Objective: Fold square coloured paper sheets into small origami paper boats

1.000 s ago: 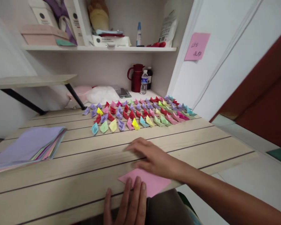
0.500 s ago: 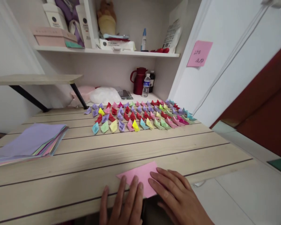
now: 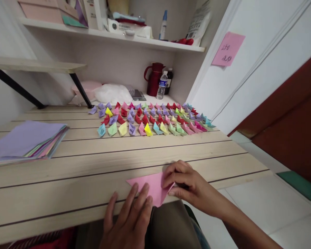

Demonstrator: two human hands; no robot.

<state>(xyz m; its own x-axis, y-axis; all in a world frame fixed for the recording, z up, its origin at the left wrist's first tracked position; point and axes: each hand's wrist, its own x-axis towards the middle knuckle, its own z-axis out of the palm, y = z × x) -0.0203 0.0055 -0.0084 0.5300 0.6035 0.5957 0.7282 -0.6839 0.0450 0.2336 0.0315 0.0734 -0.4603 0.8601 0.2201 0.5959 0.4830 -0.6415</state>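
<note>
With the sheet (image 3: 155,188) taken as the clock's centre, the left hand (image 3: 128,219) is placed at 8 o'clock. It is held open and palm down, its fingers nearly straight and slightly parted; the pink paper is touched by the fingertips but not gripped. At 3 o'clock the right hand (image 3: 185,183) is seen partly closed, its fingers curled, and the sheet's right end is pinched between thumb and fingers, with an edge lifted there. The sheet itself is lying at the near edge of the surface (image 3: 88,176).

Half a second ago the right hand was laid flat over the sheet's right part; now its fingers have been bent and that end has been raised. The left hand has been kept on the sheet's left part. The boats (image 3: 180,130) are left as they were, set out in rows at 12 o'clock, and the stack (image 3: 28,138) of coloured paper is unchanged at 10 o'clock. Beyond the boats, the jug (image 3: 153,81) and the bottle (image 3: 162,86) are likewise found unmoved.
</note>
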